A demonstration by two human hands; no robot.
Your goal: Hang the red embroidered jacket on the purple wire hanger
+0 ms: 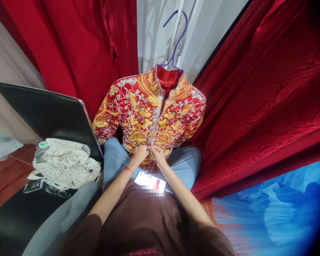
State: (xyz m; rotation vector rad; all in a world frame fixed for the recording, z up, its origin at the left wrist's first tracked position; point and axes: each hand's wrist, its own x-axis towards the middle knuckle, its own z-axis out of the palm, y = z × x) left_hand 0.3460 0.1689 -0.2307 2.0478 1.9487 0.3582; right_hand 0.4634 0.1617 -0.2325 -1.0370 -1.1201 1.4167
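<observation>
A red jacket with gold and silver embroidery rests upright against my legs, on a purple hanger. At its lower front, my left hand pinches the edge of the front opening. Close beside it, my right hand grips the same edge, and the fingertips of both hands nearly meet. Above them the front opening parts toward the collar. Any fastener between the fingers is too small to make out. A lit phone lies in my lap just below the hands.
To the left stands a black chair with a bundled dotted white cloth and sunglasses on its seat. Red curtains hang on both sides. Blue tulle spreads over the tiled floor at lower right.
</observation>
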